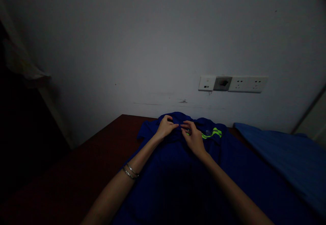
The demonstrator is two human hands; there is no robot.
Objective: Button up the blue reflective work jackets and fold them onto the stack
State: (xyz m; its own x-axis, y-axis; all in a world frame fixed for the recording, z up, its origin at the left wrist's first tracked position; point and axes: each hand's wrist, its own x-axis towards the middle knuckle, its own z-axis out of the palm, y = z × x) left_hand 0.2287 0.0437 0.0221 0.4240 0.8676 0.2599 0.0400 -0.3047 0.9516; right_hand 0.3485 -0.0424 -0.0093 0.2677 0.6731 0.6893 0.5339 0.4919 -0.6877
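Our left hand (166, 127) and right hand (194, 137) were curled at the blue garment's (163, 157) far end | we could not tell if either gripped | garment lay on the dark red tabletop (109, 140), below the wall sockets (248, 84), beside the lighter blue cloth (277, 153)

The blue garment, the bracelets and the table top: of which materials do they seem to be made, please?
Blue garment: matt cloth, as its soft folds show; the fibre cannot be told. Bracelets: probably polished silver-coloured metal, since they catch pale glints. Table top: perhaps wood or veneer, by its dark reddish-brown colour, but no grain is readable in this dim light.
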